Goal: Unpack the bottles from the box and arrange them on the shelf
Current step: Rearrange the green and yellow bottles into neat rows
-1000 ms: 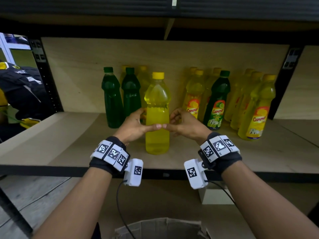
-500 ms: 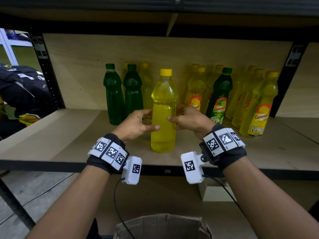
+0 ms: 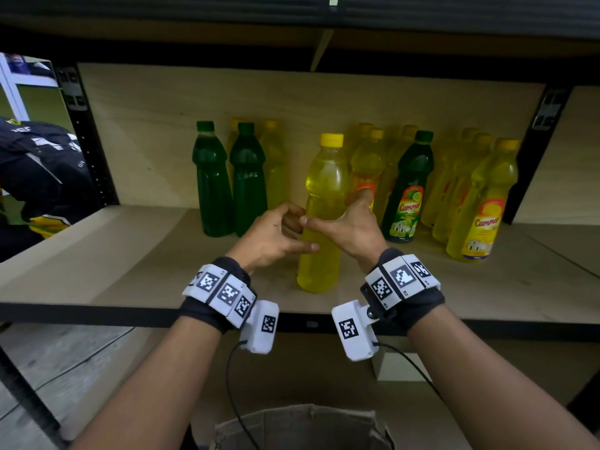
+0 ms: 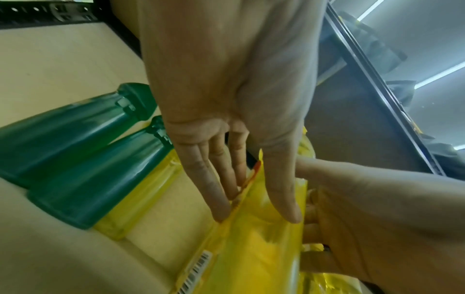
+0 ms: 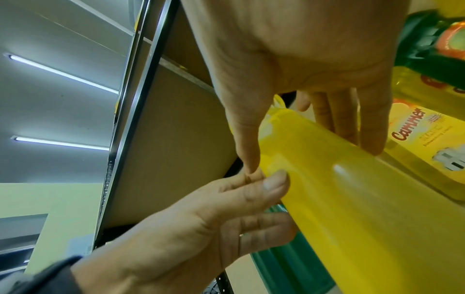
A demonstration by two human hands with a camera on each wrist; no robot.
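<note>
A yellow bottle [image 3: 324,177] with a yellow cap stands upright on the wooden shelf [image 3: 130,271], in front of the back rows. Both hands hold its middle. My left hand [image 3: 292,232] has its thumb on the front and its fingers at the left side. My right hand [image 3: 337,209] lays its thumb across the front and its fingers behind. In the left wrist view, the left hand [image 4: 255,214] pinches the bottle [image 4: 251,248] by its label edge. The right wrist view shows the right hand [image 5: 313,159] spanning the bottle [image 5: 352,199].
Two plain green bottles [image 3: 212,180] stand at the back left with yellow ones behind. A labelled green bottle [image 3: 407,190] and several labelled yellow bottles [image 3: 483,203] fill the right. The open cardboard box [image 3: 302,427] sits below. A person in a dark jacket [image 3: 39,164] is at far left.
The yellow bottle has slid right and back, closer to the labelled bottles. Both hands moved with it, and the right thumb now crosses its front.
</note>
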